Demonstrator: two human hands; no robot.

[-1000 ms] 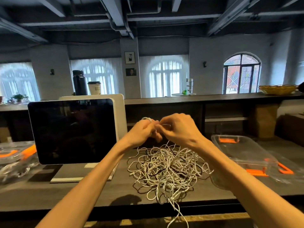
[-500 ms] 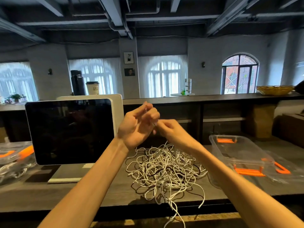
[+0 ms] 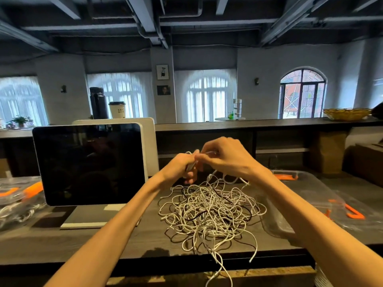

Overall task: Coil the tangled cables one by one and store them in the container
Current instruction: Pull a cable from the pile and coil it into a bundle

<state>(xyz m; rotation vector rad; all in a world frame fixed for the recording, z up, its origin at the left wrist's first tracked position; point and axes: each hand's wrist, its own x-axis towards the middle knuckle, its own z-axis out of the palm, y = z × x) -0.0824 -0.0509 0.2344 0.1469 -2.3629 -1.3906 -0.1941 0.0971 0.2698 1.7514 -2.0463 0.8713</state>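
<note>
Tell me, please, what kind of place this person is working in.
Probably a café or shared workspace in a loft-style hall, not a home. A long dark counter carries a takeaway coffee cup and a woven basket, a point-of-sale style screen stands on the table, and arched windows line the wall.

Both forearms bare to the frame's edge, no sleeves showing; hands [image 3: 209, 162] without gloves, rings or watch.

Left hand [image 3: 179, 167] and right hand [image 3: 226, 156] pinching white cable [image 3: 191, 165], tangled cables [image 3: 209, 212] below, clear container [image 3: 310, 189] right
</note>
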